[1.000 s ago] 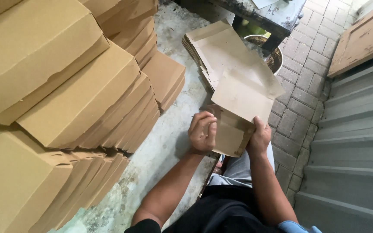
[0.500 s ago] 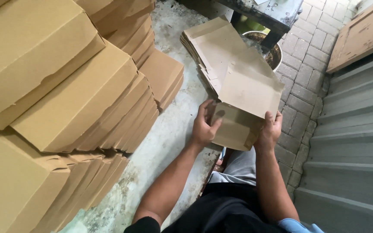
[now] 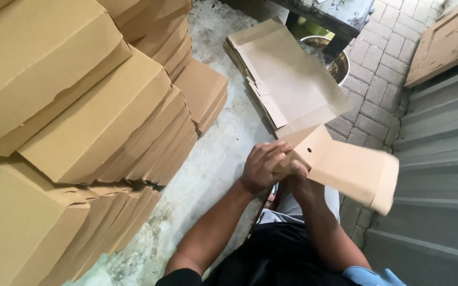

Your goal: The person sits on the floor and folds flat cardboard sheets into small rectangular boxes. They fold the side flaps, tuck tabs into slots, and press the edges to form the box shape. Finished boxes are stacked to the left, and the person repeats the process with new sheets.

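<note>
Box blank: a brown die-cut cardboard blank (image 3: 340, 164) with a small round hole was held above the lap, its long panel swung out to the right.
Left hand: the left hand (image 3: 263, 167) curled over the blank's near corner, fingers pressed on the fold.
Right hand: the right hand (image 3: 294, 175) sat largely hidden beneath the blank; its grip could not be told.
Risk: a crooked crease or torn flap, if the unsupported panel sagged.
Flat stack: the pile of flat blanks (image 3: 287, 79) lay just beyond on the concrete floor (image 3: 223, 153).
Folded boxes: stacked folded boxes (image 3: 80, 116) stood at left.
Change: half a second earlier the blank sat squarely between both hands; now it had turned sideways.
</note>
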